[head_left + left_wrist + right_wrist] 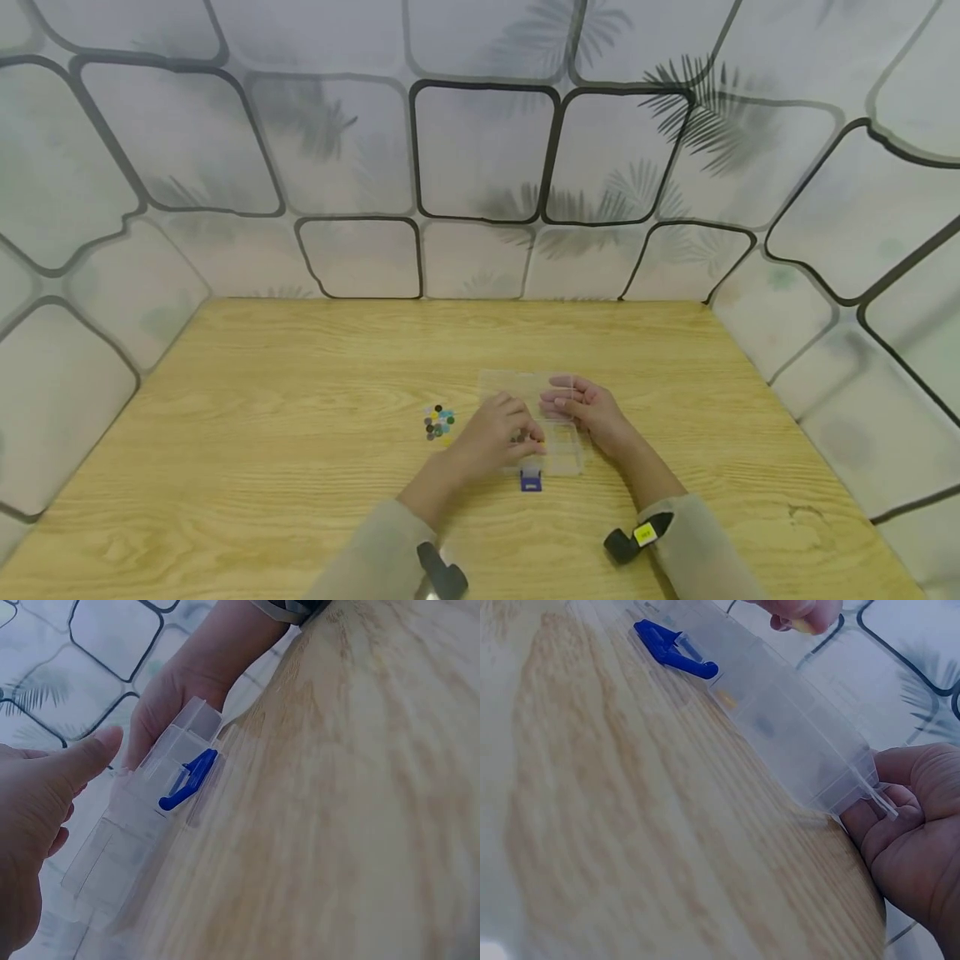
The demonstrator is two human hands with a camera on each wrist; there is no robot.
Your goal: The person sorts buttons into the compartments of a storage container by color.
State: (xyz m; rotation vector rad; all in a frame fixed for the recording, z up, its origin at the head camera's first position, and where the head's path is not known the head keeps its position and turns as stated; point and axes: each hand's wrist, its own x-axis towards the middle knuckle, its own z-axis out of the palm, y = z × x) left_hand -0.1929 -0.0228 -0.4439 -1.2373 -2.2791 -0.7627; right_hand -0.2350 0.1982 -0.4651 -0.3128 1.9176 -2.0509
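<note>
Evidently the work is only partway: some coloured discs point(438, 422) lie loose on the wooden table point(300, 400), left of the clear box point(570, 465), while a yellow bit point(726, 697) shows within its walls. Its lid point(517, 383) stands open, the blue latch point(531, 483) undone. The left hand point(487, 435) pinches a yellow piece point(802, 627) above the compartments; the right hand point(603, 421) grips the box's edge. What each compartment holds, I can't tell.
</note>
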